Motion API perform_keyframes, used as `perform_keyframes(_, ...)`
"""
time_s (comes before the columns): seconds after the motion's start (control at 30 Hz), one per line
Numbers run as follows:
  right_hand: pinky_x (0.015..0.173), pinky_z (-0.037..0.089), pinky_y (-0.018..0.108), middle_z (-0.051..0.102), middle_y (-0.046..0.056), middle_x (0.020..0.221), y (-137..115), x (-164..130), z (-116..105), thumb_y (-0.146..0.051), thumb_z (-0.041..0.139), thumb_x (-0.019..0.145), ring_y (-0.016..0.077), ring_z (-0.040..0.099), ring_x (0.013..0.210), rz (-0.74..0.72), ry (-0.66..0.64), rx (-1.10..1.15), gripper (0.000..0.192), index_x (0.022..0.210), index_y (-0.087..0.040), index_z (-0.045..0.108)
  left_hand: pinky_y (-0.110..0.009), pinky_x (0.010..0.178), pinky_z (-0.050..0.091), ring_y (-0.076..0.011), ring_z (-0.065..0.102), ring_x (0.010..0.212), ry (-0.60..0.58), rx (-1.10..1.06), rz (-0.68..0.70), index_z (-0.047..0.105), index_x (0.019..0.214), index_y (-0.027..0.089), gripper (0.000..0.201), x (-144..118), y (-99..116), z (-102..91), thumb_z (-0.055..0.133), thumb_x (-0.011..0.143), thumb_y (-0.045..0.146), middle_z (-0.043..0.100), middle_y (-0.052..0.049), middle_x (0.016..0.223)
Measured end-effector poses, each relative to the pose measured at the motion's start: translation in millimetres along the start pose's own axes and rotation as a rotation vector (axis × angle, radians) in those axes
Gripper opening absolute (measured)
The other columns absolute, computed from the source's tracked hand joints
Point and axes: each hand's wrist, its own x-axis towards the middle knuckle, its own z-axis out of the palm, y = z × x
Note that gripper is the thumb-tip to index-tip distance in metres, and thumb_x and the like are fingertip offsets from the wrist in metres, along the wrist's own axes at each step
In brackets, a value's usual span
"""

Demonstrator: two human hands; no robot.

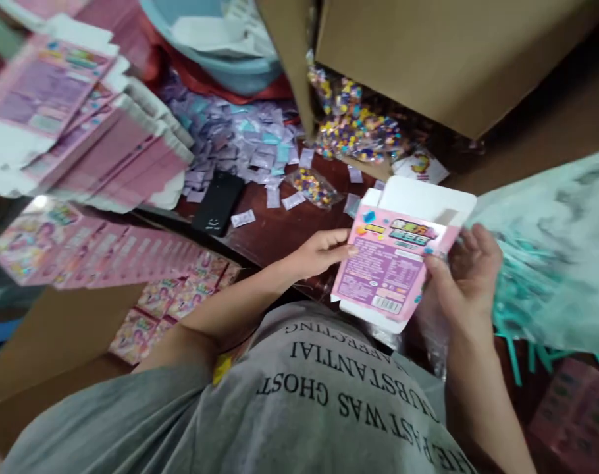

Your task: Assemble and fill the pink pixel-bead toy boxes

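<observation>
Closest to me is my grey T-shirt with black lettering [329, 388], which hides my lap and the near table edge. Just past it I hold a small pink printed cardboard carton with white flaps [395, 260] between both hands, above the dark brown wooden table [280, 230]. My left hand [319, 253] has its fingers nearly straight and close together, the tips pressed against the carton's left edge. My right hand [470, 273] is curled loosely around the right edge, thumb on the printed face; the other fingers sit behind the card, so I cannot tell how tightly they close. A clear plastic wrapper hangs below that hand, blurred.

The carton's long axis runs from the barcode end near me up and away to the right, where the white top flap stands open, pointing away from me.

Farther off lie a black phone [218, 203], scattered pale purple sachets [230, 141], clear bags of multicoloured beads [351, 125] and stacks of flat pink cartons [102, 151]. A large brown cardboard box [452, 59] is cut off at the top. A pale green plastic bag [551, 243] on my right is smeared by motion.
</observation>
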Motion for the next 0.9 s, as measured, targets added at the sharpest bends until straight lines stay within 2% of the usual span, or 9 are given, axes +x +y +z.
perform_keyframes(0.1, 0.110, 0.069, 0.053, 0.071, 0.007, 0.148, 23.0, 0.7, 12.9, -0.043, 0.079, 0.103, 0.0273, 0.077, 0.131, 0.110, -0.047, 0.217, 0.080, 0.171, -0.049, 0.038, -0.057, 0.116, 0.064, -0.0361, 0.073, 0.138, -0.082, 0.006, 0.073, 0.054, 0.166, 0.026, 0.088, 4.4, -5.0, -16.2, 0.089, 0.090, 0.053, 0.070, -0.017, 0.158)
perform_keyframes(0.2, 0.101, 0.072, 0.042, 0.076, 0.006, 0.140, 23.4, -3.1, 31.0, -0.044, 0.083, 0.101, 0.0226, 0.079, 0.120, 0.124, -0.173, 0.289, 0.072, 0.165, -0.043, 0.050, -0.053, 0.108, 0.067, -0.0355, 0.074, 0.135, -0.112, 0.157, 0.130, 0.037, 0.175, 0.033, 0.110, -7.0, -6.5, -33.5, 0.096, 0.083, 0.043, 0.066, -0.016, 0.161)
perform_keyframes(0.37, 0.088, 0.069, 0.029, 0.078, 0.004, 0.133, 14.8, -6.8, 35.0, -0.045, 0.084, 0.101, 0.0158, 0.078, 0.104, 0.159, -0.350, 0.367, 0.057, 0.152, -0.034, 0.063, -0.037, 0.085, 0.068, -0.0239, 0.077, 0.096, -0.056, 0.400, 0.028, 0.067, 0.137, 0.030, 0.040, -16.7, -15.3, -57.7, 0.076, 0.104, 0.050, 0.078, -0.007, 0.119)
perform_keyframes(0.47, 0.097, 0.068, 0.033, 0.071, 0.007, 0.153, 8.7, -4.2, 29.7, -0.050, 0.081, 0.103, 0.0184, 0.077, 0.114, 0.116, -0.272, 0.276, 0.062, 0.159, -0.033, 0.062, -0.042, 0.102, 0.067, -0.0287, 0.076, 0.121, 0.028, 0.461, 0.037, 0.073, 0.131, 0.029, 0.044, -11.8, -16.4, -49.2, 0.057, 0.111, 0.065, 0.075, -0.011, 0.134)
perform_keyframes(0.57, 0.110, 0.065, 0.038, 0.080, 0.005, 0.135, 3.1, 0.4, 21.9, -0.049, 0.072, 0.111, 0.0200, 0.077, 0.122, 0.043, -0.321, 0.198, 0.038, 0.144, -0.031, 0.077, -0.047, 0.122, 0.058, -0.0303, 0.069, 0.140, 0.087, 0.535, 0.095, 0.078, 0.122, 0.028, 0.045, -5.3, -12.2, -33.2, 0.053, 0.114, 0.064, 0.071, -0.011, 0.145)
perform_keyframes(0.67, 0.123, 0.058, 0.042, 0.080, 0.004, 0.135, 2.0, -0.3, 15.9, -0.045, 0.067, 0.114, 0.0197, 0.073, 0.134, -0.045, -0.308, 0.178, 0.027, 0.131, -0.035, 0.086, -0.041, 0.108, 0.065, -0.0254, 0.076, 0.120, 0.196, 0.481, 0.138, 0.073, 0.130, 0.030, 0.034, 1.7, -9.7, -21.9, 0.072, 0.108, 0.055, 0.077, -0.007, 0.128)
perform_keyframes(0.73, 0.129, 0.054, 0.044, 0.076, 0.002, 0.149, 3.5, -4.3, 15.2, -0.040, 0.071, 0.113, 0.0191, 0.068, 0.145, -0.091, -0.194, 0.189, 0.034, 0.146, -0.042, 0.078, -0.036, 0.094, 0.067, -0.0229, 0.078, 0.107, 0.258, 0.382, 0.166, 0.065, 0.141, 0.032, 0.048, 5.4, -8.1, -17.9, 0.083, 0.101, 0.054, 0.079, -0.005, 0.118)
perform_keyframes(0.83, 0.122, 0.059, 0.040, 0.080, -0.001, 0.143, 3.3, -10.3, 15.9, -0.035, 0.070, 0.113, 0.0151, 0.075, 0.134, -0.108, -0.107, 0.273, 0.054, 0.164, -0.050, 0.060, -0.038, 0.099, 0.066, -0.0238, 0.079, 0.112, 0.180, 0.390, 0.125, 0.073, 0.132, 0.029, 0.037, 7.1, 0.3, -13.6, 0.077, 0.105, 0.055, 0.081, -0.007, 0.120)
perform_keyframes(0.9, 0.117, 0.062, 0.040, 0.083, -0.002, 0.137, -1.8, -11.1, 15.8, -0.041, 0.074, 0.111, 0.0164, 0.078, 0.128, -0.095, -0.164, 0.306, 0.040, 0.150, -0.046, 0.074, -0.040, 0.103, 0.066, -0.0256, 0.078, 0.120, 0.109, 0.415, 0.104, 0.080, 0.114, 0.027, 0.030, 6.8, 10.1, -9.5, 0.071, 0.109, 0.056, 0.082, -0.008, 0.126)
